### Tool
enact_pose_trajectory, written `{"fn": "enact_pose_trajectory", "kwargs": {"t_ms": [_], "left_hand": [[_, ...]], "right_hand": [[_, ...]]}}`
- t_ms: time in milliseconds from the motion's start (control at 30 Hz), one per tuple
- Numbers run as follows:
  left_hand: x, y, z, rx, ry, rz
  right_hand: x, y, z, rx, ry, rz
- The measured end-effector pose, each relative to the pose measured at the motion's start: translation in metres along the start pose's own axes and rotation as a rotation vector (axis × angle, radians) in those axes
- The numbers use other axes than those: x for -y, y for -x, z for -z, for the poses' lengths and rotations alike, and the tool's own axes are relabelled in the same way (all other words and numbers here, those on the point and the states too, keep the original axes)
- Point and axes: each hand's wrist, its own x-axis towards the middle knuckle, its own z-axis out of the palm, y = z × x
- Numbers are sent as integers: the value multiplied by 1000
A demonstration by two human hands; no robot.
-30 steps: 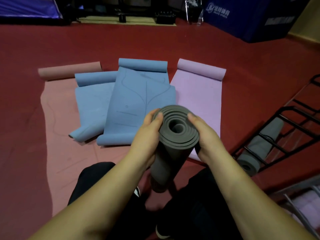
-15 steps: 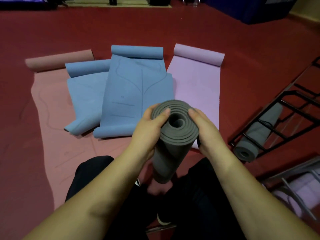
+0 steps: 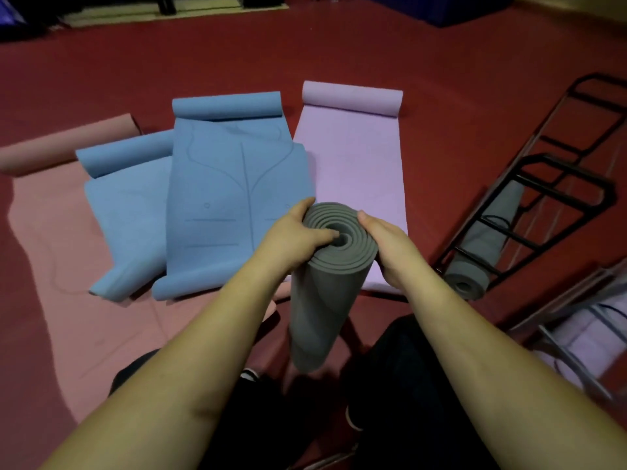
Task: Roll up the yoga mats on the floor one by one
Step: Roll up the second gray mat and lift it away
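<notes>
A rolled grey yoga mat [image 3: 322, 300] stands upright on the red floor between my knees. My left hand [image 3: 295, 232] grips its top rim, with the thumb pushed into the spiral centre. My right hand [image 3: 390, 245] presses the roll's right side. Beyond it several partly unrolled mats lie side by side: a pink one [image 3: 68, 266] at the left, a small blue one [image 3: 125, 212], a larger blue one [image 3: 230, 198] with printed lines, and a lilac one [image 3: 356, 157]. Each has its far end curled into a roll.
A black metal rack [image 3: 543, 205] lies at the right with a rolled grey mat [image 3: 481, 252] in it. A second frame [image 3: 576, 334] holding a lilac mat sits at the lower right. Dark equipment and a blue pad line the far wall.
My left thumb has slid from the roll's rim into its centre hole. The view has dropped and swung slightly left. The grey roll stays upright in both hands.
</notes>
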Motion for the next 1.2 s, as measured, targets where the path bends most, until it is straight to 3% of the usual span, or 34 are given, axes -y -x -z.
{"fn": "enact_pose_trajectory", "kwargs": {"t_ms": [167,367,600,700,767,833,900,1000,1200], "left_hand": [[-43,-48,-40,9,-265,4],[-90,-106,-134,124,-320,-53],[-114,-139,-292,308,-570,-160],[-110,-142,-344,351,-675,-214],[-109,-139,-361,371,-735,-243],[-105,-137,-385,417,-802,-286],[-101,-132,-402,452,-832,-310],[-96,-129,-420,513,-828,-293],[-96,-132,-437,570,-875,-301]], "right_hand": [[7,-32,49,-34,-81,-40],[-9,-63,139,-185,-401,-77],[-104,-44,280,-471,-737,-102],[-180,5,330,-692,-473,-379],[-232,45,346,-732,-170,-590],[-294,80,358,-528,235,-819],[-346,101,360,-330,525,-904],[-389,114,348,-231,551,-963],[-421,99,341,-481,564,-836]]}}
